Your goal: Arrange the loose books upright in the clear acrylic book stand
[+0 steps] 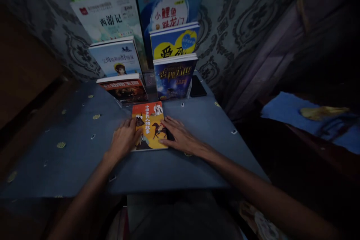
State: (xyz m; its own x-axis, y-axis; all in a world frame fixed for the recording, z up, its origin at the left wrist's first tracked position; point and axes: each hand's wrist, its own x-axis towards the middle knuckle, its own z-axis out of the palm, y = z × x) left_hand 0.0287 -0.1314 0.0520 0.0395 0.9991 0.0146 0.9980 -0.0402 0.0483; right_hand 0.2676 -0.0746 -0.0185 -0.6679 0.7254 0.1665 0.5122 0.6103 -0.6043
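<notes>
A closed book [149,129] with an orange-red and yellow cover lies on the cloth-covered table, upright to me, with Chinese lettering and a horse on its front. My left hand [125,135] grips its left edge, fingers bent against the side and thumb over the cover. On the opposite side my right hand [180,135] holds the right edge, its thumb on the cover near the lower corner and the other fingers stretched along the side. Parts of the fingertips are hard to make out in the dim light.
Behind the book, a rack holds a lion-cover book [126,90], a dark blue book [174,78], a yellow-and-blue book [171,47] and several others. A black phone-like slab [197,87] lies right of it. The patterned tablecloth [75,150] reaches the table's front edge.
</notes>
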